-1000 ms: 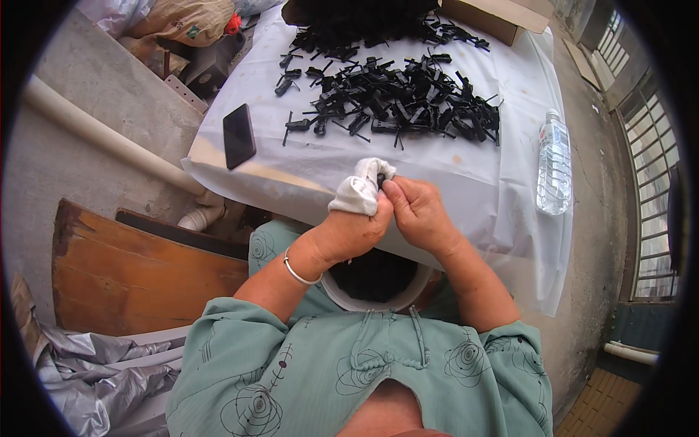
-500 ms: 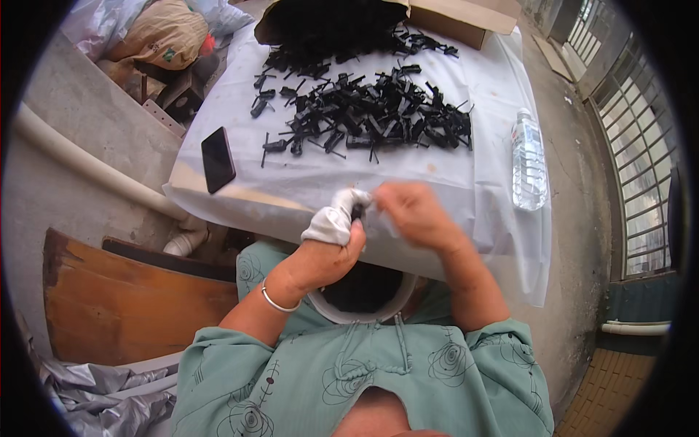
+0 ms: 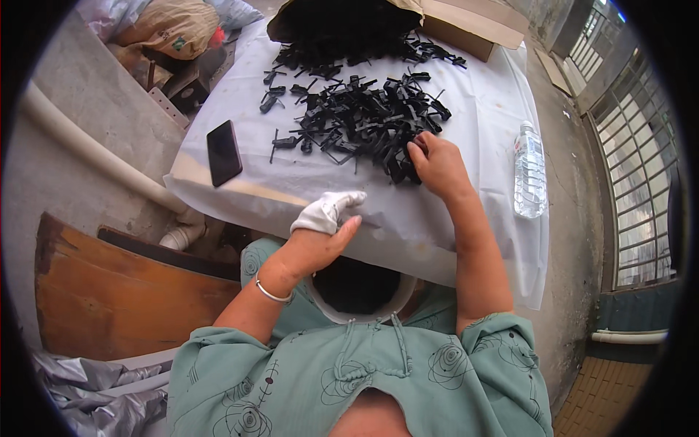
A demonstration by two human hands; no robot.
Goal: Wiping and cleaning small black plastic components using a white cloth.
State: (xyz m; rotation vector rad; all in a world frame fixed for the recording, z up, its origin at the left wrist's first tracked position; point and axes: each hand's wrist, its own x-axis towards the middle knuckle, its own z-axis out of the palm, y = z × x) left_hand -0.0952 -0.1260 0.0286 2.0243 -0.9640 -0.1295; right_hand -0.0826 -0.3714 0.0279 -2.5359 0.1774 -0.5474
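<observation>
Two hands apart, right hand (image 3: 435,164) fingers curled into black clips (image 3: 364,116), left hand (image 3: 320,237) half-open, empty.

A person's right hand (image 3: 435,164) reaches into a heap of black plastic parts (image 3: 364,109) on a white-covered table (image 3: 480,109), while the left hand (image 3: 320,237), partly wrapped in white cloth (image 3: 325,211), rests at the near edge. A phone (image 3: 223,151) lies left, a water bottle (image 3: 529,171) right.

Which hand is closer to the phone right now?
The left hand. It rests at the table's near edge, below and right of the phone. The right hand is farther right, fingers in the black parts.
</observation>
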